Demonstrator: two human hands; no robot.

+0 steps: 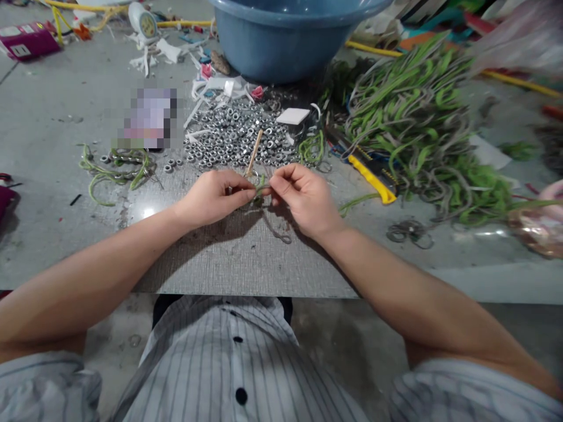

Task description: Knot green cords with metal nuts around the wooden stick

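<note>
My left hand [216, 196] pinches a thin grey and green cord [276, 228] between thumb and forefinger. Close beside it, my right hand [302, 196] is closed on the same cord, whose loose loop hangs down toward the table. Part of the cord is hidden by my fingers. Just beyond my fingertips lies a heap of metal nuts [237, 132], with a thin wooden stick [255, 151] leaning over its near edge. Left of my left hand is a small bundle of green and grey cord [118, 170].
A blue basin [281, 44] stands behind the nuts. To the right are a big pile of green and grey cords [413, 111] and a yellow utility knife [373, 179]. A blurred phone-like object [149, 117] lies left. Another person's hand [553, 196] shows at the right edge.
</note>
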